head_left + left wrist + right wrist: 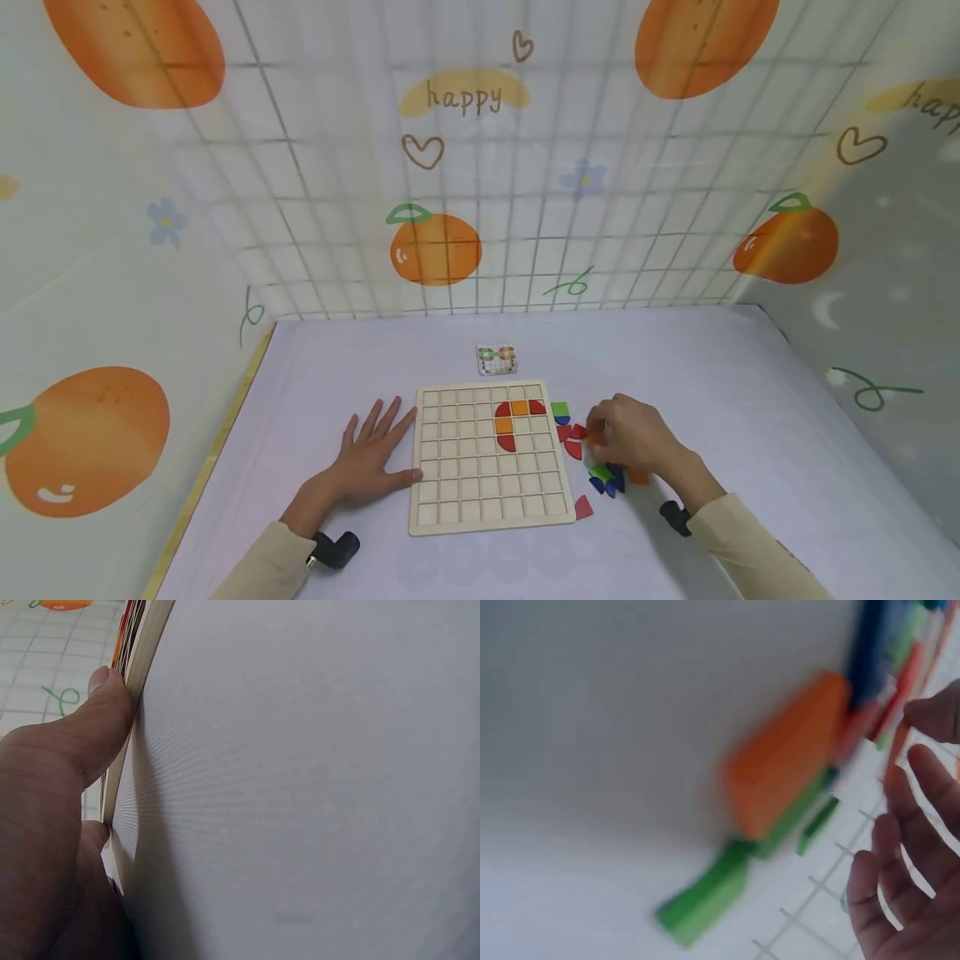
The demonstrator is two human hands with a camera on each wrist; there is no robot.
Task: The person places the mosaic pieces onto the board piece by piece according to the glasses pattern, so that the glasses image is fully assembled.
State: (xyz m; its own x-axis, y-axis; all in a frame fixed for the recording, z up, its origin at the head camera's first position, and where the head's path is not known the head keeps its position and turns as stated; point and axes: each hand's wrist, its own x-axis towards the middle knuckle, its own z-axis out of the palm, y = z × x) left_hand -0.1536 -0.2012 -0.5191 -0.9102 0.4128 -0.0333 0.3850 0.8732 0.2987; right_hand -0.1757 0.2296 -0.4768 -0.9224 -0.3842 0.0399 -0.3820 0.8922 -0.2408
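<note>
A square wooden grid board (487, 527) lies on the table, with red quarter-round pieces (507, 442) and orange squares (520, 407) set in cells toward its upper right. My left hand (371, 462) rests flat with fingers spread, its thumb and index fingertip at the board's left edge. In the left wrist view the thumb (105, 720) lies along that edge. To the right of the board, my right hand (632, 433) pinches a thin orange piece (898, 756) between thumb and index finger, above loose coloured pieces. The other fingers of that hand are loosely bent.
A small pattern card (497, 359) lies behind the board. Loose green (560, 409), red (573, 450), blue and orange pieces (639, 477) are scattered along the board's right side, one red piece (583, 507) near its front corner. A printed cloth (337, 208) hangs behind the table.
</note>
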